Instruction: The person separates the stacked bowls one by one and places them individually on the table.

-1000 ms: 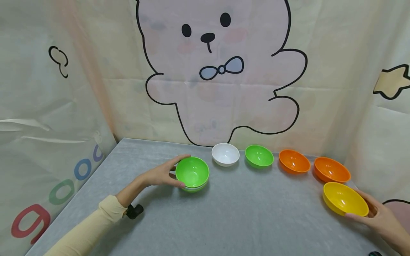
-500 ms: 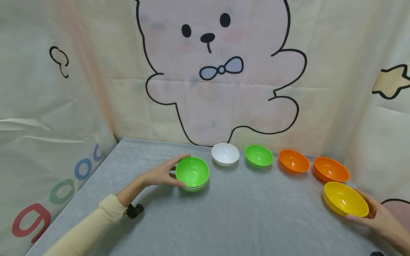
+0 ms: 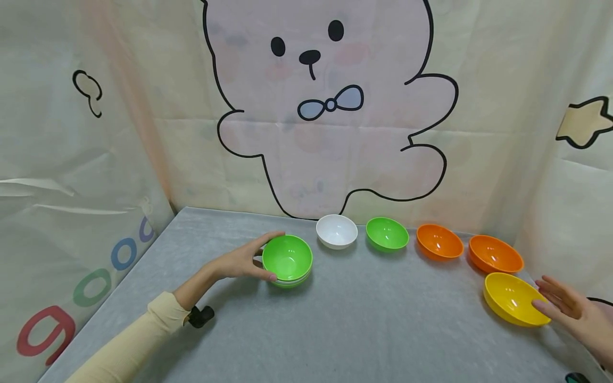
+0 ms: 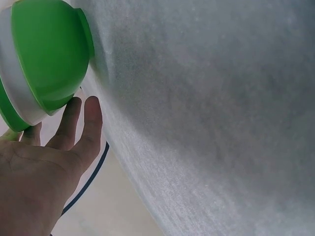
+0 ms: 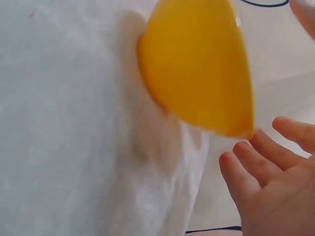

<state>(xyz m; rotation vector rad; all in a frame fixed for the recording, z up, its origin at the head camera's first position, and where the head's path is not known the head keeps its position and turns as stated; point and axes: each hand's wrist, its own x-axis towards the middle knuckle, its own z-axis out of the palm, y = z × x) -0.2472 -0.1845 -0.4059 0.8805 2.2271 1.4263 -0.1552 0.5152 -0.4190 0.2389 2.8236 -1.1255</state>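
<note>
My left hand (image 3: 251, 260) holds the side of a stack of bowls (image 3: 287, 259), thumb in front and fingers behind. In the left wrist view a white bowl (image 4: 15, 73) sits between a green bowl (image 4: 51, 49) and another green one; the left hand's fingers (image 4: 91, 120) reach along the stack. At the table's right edge stands a larger yellow bowl (image 3: 512, 300). My right hand (image 3: 572, 314) is beside its right rim, fingers spread and gripping nothing. The right wrist view has the yellow bowl (image 5: 202, 69) near the fingertips of the right hand (image 5: 280, 177).
Along the back of the grey table (image 3: 359, 330) stand a white bowl (image 3: 337, 232), a green bowl (image 3: 387, 234), an orange bowl (image 3: 439, 242) and a larger orange bowl (image 3: 496, 254) close to the yellow one. A printed curtain (image 3: 182, 159) hangs behind and at the sides.
My right hand has let go of the yellow bowl and moved slightly right, its fingers spreading. The yellow bowl stays in place. The left hand and its stack have not moved.
</note>
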